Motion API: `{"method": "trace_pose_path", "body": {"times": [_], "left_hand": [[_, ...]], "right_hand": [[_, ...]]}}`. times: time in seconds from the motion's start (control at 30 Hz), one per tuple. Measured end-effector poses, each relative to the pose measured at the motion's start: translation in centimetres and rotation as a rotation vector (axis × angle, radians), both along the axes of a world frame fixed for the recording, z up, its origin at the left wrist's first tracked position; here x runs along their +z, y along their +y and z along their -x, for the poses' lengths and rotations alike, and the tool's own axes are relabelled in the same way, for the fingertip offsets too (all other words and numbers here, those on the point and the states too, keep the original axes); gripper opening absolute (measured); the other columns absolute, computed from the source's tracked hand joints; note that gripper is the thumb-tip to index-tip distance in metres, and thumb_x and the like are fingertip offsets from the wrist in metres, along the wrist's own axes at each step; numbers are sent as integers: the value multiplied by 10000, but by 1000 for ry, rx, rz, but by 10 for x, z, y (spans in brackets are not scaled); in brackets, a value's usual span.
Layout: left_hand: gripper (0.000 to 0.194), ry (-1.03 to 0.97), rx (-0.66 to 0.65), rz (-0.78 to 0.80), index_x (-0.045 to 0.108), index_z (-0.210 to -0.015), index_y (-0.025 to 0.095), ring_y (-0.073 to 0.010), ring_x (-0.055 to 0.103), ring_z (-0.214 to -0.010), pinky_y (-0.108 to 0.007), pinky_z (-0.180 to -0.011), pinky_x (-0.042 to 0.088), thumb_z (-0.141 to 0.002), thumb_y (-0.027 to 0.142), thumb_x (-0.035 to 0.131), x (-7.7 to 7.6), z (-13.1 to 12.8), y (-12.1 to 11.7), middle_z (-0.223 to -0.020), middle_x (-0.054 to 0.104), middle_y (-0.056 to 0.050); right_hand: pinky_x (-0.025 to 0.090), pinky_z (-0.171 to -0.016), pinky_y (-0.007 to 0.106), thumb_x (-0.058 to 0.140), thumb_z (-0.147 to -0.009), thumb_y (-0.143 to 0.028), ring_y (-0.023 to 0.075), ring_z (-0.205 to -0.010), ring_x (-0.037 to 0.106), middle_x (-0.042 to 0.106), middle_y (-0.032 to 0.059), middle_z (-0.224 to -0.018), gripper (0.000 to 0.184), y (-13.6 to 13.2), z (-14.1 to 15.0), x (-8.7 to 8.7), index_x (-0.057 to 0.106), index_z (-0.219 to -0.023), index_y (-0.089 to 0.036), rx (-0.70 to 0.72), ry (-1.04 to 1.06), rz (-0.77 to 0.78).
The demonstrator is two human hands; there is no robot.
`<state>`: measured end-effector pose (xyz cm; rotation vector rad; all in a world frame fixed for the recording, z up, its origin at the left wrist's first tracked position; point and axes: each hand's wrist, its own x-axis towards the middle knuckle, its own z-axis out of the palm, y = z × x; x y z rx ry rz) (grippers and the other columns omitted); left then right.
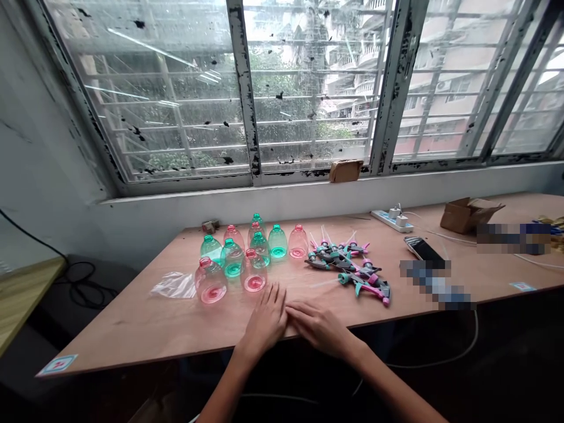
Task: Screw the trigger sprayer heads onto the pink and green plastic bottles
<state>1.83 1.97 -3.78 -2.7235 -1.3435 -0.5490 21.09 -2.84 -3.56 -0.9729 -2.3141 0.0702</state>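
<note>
My left hand (267, 317) lies flat near the table's front edge, fingers stretched out and nothing in them. Its fingertips are just in front of a clear pink bottle (254, 271). From the right, my right hand (319, 328) reaches across with fingers extended, their tips against the left hand. Several open-necked pink and green bottles stand upright in a cluster, among them a large pink bottle (211, 283) and a green bottle (232, 259). Right of them lies a pile of grey, pink and teal trigger spray heads (339, 258) with clear tubes.
A crumpled clear plastic bag (174, 285) lies left of the bottles on the brown table (145, 326). To the right are a phone (425, 252), a power strip (392, 221) with plugs and cables, and an open cardboard box (467, 215). Windows line the wall behind.
</note>
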Motion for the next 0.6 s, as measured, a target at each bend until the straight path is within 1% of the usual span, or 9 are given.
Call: {"method": "trace_pose_path", "body": {"times": [0.03, 0.1, 0.17, 0.23, 0.3, 0.37, 0.6], "left_hand": [[467, 12, -7, 0, 469, -1411, 110, -329, 370, -1430, -508, -1149, 337, -965, 241, 429, 0, 1, -1, -1498, 470, -193], [466, 29, -5, -4, 464, -1419, 119, -331, 352, -1439, -521, -1155, 320, -975, 252, 410, 1, 1, -2, -1505, 464, -185], [469, 39, 9, -7, 464, -1420, 117, -340, 347, -1440, -536, -1153, 317, -989, 284, 392, 3, -1, -3, -1509, 457, -189], [476, 46, 22, -7, 470, -1417, 114, -345, 352, -1436, -539, -1151, 321, -993, 315, 390, 5, -3, -3, -1509, 456, -192], [484, 50, 34, -4, 476, -1413, 110, -345, 363, -1430, -538, -1151, 324, -993, 337, 397, 6, -4, -3, -1507, 458, -196], [486, 54, 45, 0, 486, -1409, 107, -346, 376, -1423, -538, -1149, 326, -993, 345, 402, 7, -4, -4, -1503, 461, -203], [482, 57, 58, 11, 496, -1406, 113, -343, 375, -1424, -532, -1155, 315, -987, 338, 421, 8, -6, -4, -1506, 457, -202]], "right_hand": [[449, -1084, 392, 415, -1003, -207, 246, -1271, 552, 595, 128, -1395, 416, -2, 1, -1, 525, -1400, -146, -47, -30, 37], [398, -1116, 450, 414, -1017, -284, 289, -1320, 508, 537, 171, -1446, 445, -3, -4, -3, 514, -1413, -109, -214, -78, 112], [345, -1134, 501, 423, -1015, -370, 322, -1365, 453, 490, 195, -1480, 494, 0, -15, -4, 500, -1431, -114, -354, -124, 174], [293, -1149, 523, 419, -1008, -429, 328, -1403, 396, 462, 192, -1502, 534, 3, -25, -3, 478, -1451, -137, -424, -161, 207], [256, -1163, 510, 387, -1015, -436, 310, -1426, 361, 455, 180, -1510, 537, 5, -30, -3, 467, -1460, -146, -447, -177, 227], [235, -1170, 492, 371, -1018, -430, 299, -1428, 359, 466, 175, -1504, 537, 5, -31, -3, 464, -1462, -143, -461, -178, 241], [217, -1171, 477, 367, -1013, -431, 294, -1424, 361, 486, 158, -1493, 537, 4, -27, -4, 461, -1465, -156, -473, -175, 246]]}}
